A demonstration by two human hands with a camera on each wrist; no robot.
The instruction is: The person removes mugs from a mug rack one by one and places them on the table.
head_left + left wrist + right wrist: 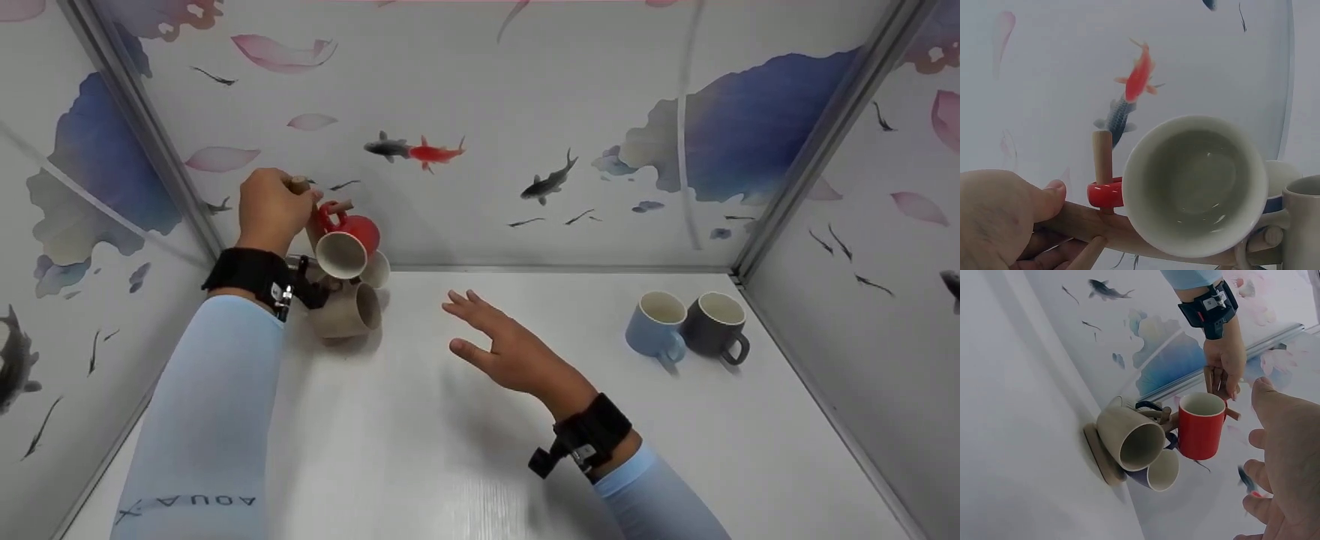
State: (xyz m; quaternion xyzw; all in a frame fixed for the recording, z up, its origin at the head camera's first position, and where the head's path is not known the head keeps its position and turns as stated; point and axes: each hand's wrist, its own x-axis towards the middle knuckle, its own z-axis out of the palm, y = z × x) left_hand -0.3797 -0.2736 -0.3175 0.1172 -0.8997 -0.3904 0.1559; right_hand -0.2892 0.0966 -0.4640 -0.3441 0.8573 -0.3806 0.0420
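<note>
pale blue sleeves (206, 405) lie nearest, each ending in a black strap (244, 271) at the wrist. the left hand (270, 210) has its fingers curled round the upper part of a wooden mug rack (1081, 220); the right hand (514, 352) hangs over the table (405, 435), fingers spread and holding nothing. just beside the left fingers a red mug (350, 244) hangs with a peg (1102, 154) through its handle (1105, 195), its pale mouth tilted toward the head camera. below it a beige mug (334, 319) hangs sideways, and a third mug (1162, 471), dark blue outside, is partly hidden behind.

i judge that mugs are being hung, the red one about seated while the left hand steadies the wood. the next move probably calls for the right hand to reach for the blue mug (652, 330) or the dark grey mug (709, 326), both upright, side by side at the table's right, well apart from the rack.

the table is white and glossy, enclosed by pale walls (465, 217) printed with koi (435, 152), pink petals (274, 54) and blue lily pads (765, 127), with metal strips (817, 142) at the corners.
</note>
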